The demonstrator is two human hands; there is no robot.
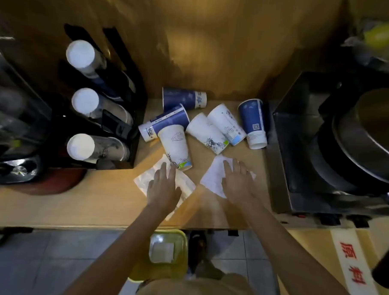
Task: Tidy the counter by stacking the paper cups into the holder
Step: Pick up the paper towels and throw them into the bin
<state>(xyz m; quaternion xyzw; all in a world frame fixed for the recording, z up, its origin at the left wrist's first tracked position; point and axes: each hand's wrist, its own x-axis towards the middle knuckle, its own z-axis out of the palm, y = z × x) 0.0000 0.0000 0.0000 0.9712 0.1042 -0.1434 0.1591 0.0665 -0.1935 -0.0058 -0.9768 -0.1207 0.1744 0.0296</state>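
At the far left the black holder [132, 113] already carries three sideways stacks with their white bases toward the camera, and its lower edge merges into dark clutter, so how much room each slot has left is hard to judge. On the wooden surface [75, 204] six loose paper cups [214, 126] lie on their sides, three blue and three white; two of them overlap, a blue cup [168, 121] touching the rim end of a white cup [177, 146], and pulling one could roll the other off toward the edge. The left hand [164, 186] lies flat and spread on a white napkin [143, 178], fingertips just beside that white cup, gripping nothing; the right hand [237, 180] is likewise spread flat on a second napkin [212, 177]. Either sheet might slide or drag a cup along. At the right a steel appliance [300, 152] is cut off and blurred, and its purpose is unclear.
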